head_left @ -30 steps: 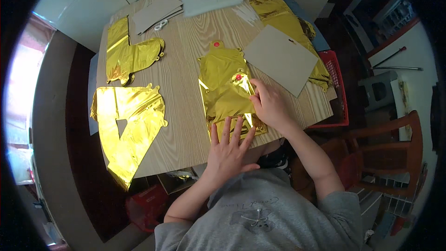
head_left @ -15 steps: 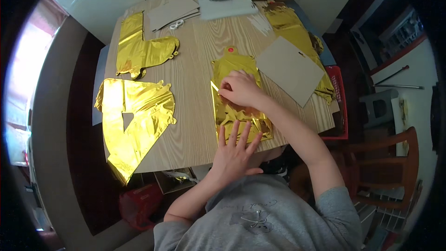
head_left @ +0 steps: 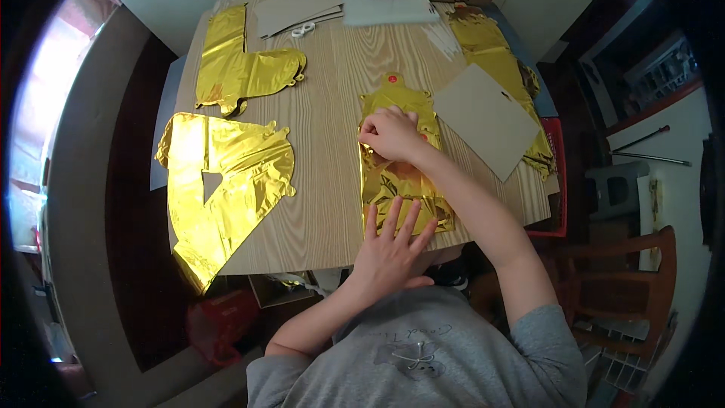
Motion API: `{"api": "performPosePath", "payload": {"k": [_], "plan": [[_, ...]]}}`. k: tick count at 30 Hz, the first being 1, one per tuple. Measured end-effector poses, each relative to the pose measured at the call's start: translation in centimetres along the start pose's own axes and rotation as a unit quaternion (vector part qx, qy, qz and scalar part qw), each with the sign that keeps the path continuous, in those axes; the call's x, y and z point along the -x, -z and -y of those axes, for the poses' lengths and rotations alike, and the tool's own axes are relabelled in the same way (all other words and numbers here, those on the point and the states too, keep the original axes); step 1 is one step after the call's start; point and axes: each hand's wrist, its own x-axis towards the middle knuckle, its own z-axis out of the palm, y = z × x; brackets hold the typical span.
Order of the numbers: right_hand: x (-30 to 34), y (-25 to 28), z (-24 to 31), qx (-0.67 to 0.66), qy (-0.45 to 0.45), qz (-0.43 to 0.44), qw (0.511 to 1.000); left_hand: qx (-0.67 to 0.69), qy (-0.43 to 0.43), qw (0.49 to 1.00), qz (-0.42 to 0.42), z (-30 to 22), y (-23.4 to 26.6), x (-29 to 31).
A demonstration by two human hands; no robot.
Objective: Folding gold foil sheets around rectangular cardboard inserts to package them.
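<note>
My right hand (head_left: 393,134), curled, grip unclear, has crossed gold foil (head_left: 396,94), presumably smoothing; left hand (head_left: 387,255) splayed, near front of tabletop (head_left: 325,204).

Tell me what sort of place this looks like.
Probably a room in a home, used as a makeshift workspace: a wood-grain table spread with gold foil pieces, a wooden chair at the right, and pale cabinet-like panels behind.
</note>
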Motion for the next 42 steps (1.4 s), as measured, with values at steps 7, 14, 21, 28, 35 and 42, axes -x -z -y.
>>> {"api": "performPosePath", "payload": {"k": [7,14,21,28,35,42], "plan": [[0.6,-0.8,-0.1,-0.036,0.021,-0.059,0.997,0.01,0.002,1.0,-0.008,0.0,-0.3,0.0],[0.5,-0.9,0.2,-0.023,0.009,-0.057,0.998,0.01,0.002,1.0,-0.007,0.0,-0.3,0.0],[0.9,-1.1,0.1,0.005,0.04,-0.082,0.996,0.005,0.0,1.0,-0.009,0.0,-0.3,0.0],[5.3,0.9,0.8,0.098,0.172,-0.03,0.98,0.009,0.006,1.0,-0.001,0.0,0.0,-0.1],[5.6,0.3,0.8,0.086,0.159,-0.012,0.983,0.012,0.002,1.0,0.0,0.0,0.0,-0.1],[2.1,1.1,0.9,0.059,0.033,-0.008,0.998,0.014,0.004,1.0,-0.012,0.0,-0.3,-0.1]]}}
